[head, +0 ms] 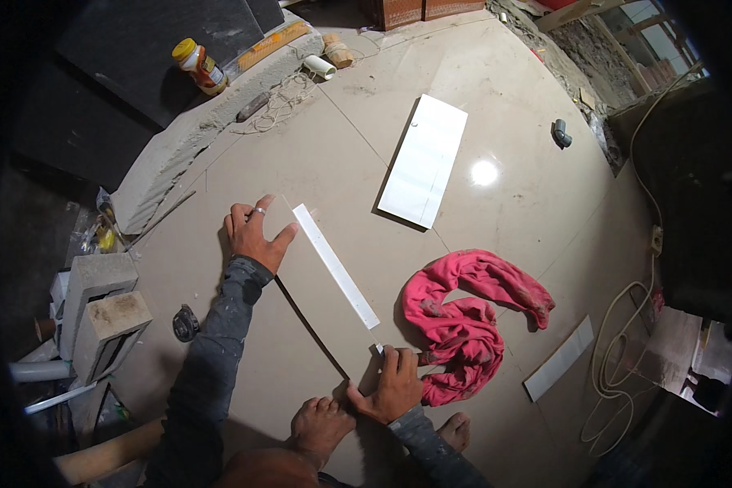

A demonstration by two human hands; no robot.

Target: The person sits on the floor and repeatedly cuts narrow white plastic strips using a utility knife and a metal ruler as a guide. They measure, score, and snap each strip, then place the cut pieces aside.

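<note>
A long flat beige piece (310,287), much like the floor tiles in colour, spans between my hands, with a dark line along its near side. My left hand (253,235), a ring on one finger, is at its upper end with thumb and fingers spread; its grip is unclear. At the lower end my right hand (393,384) has thumb and fingers around the corners. A narrow white strip (337,266) lies along the far side. The pink cloth (463,317) is crumpled just right of my right hand. Beyond it rests a wide white tile piece (424,161).
A tape measure (186,323) lies left of my forearm, near grey blocks (113,323). Another white tile strip (559,358) and a coiled cable (613,360) are at the right. Farther off are a grey pipe elbow (561,134), a yellow-capped jar (200,66) and string (280,107).
</note>
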